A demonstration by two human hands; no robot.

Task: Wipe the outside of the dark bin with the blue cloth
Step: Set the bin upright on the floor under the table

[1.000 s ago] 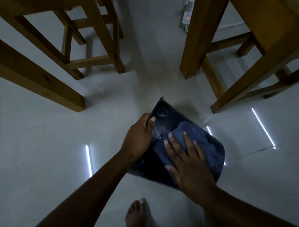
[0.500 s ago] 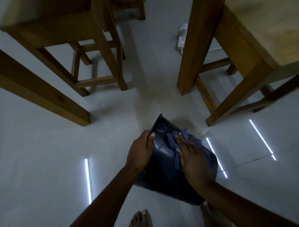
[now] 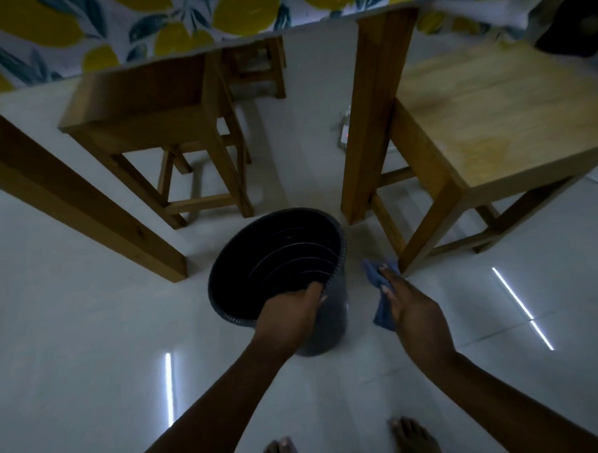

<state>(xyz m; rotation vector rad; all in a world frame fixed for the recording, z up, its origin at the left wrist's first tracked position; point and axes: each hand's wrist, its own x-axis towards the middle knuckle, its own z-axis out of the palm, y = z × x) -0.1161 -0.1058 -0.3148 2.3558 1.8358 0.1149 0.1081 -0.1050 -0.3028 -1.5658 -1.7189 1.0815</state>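
Note:
The dark bin (image 3: 278,258) stands upright on the pale floor with its open mouth facing up. My left hand (image 3: 289,314) grips its near rim, fingers curled over the edge into the bin. The blue cloth (image 3: 379,291) hangs to the right of the bin, apart from its wall. My right hand (image 3: 409,305) holds that cloth against the palm with fingers stretched out; most of the cloth is hidden behind the hand.
Wooden stools (image 3: 156,129) (image 3: 485,122) stand left and right behind the bin, a table leg (image 3: 371,120) between them and a wooden beam (image 3: 77,205) at the left. A power strip (image 3: 344,135) lies on the floor. My bare feet (image 3: 341,447) are at the bottom edge.
The bin was tilted bottom-up with my right hand rubbing the cloth on it; now it stands upright, and the cloth hand has come off to its right side.

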